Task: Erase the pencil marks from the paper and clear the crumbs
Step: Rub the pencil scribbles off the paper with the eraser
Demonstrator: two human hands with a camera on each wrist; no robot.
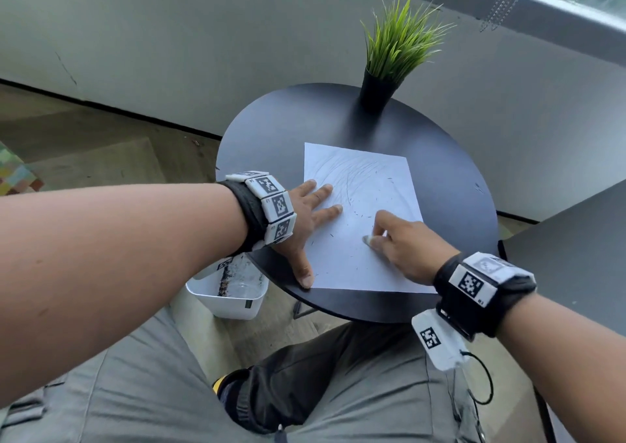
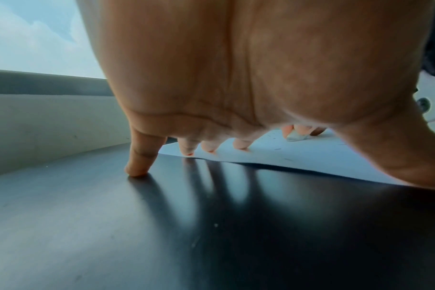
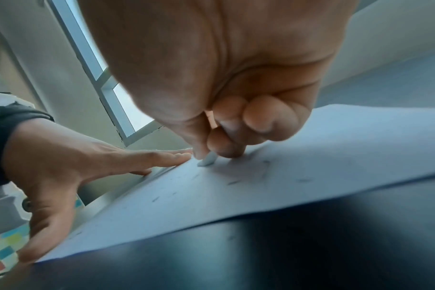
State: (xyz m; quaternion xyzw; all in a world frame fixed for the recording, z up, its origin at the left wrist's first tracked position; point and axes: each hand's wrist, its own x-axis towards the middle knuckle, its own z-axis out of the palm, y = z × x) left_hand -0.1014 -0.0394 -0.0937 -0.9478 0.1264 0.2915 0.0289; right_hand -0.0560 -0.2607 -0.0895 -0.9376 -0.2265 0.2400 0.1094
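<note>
A white sheet of paper (image 1: pixel 359 239) lies on the round black table (image 1: pixel 450 178). Faint pencil strokes (image 1: pixel 349 175) cover its far half, and dark eraser crumbs (image 1: pixel 359 213) are scattered over it. My left hand (image 1: pixel 305 222) lies flat with spread fingers on the paper's left edge, thumb at the near corner. My right hand (image 1: pixel 396 242) pinches a small white eraser (image 1: pixel 367 240) and presses its tip on the paper's middle. In the right wrist view the eraser (image 3: pixel 207 160) touches the paper (image 3: pixel 311 157) next to the left hand (image 3: pixel 87 162). The left wrist view shows fingertips (image 2: pixel 186 151) on the paper (image 2: pixel 298 157).
A potted green grass plant (image 1: pixel 386 69) stands at the table's far edge. A white bin (image 1: pixel 227 290) sits on the floor left of the table, under my left wrist. A grey wall and a window lie beyond. A second dark surface (image 1: pixel 576 256) is at the right.
</note>
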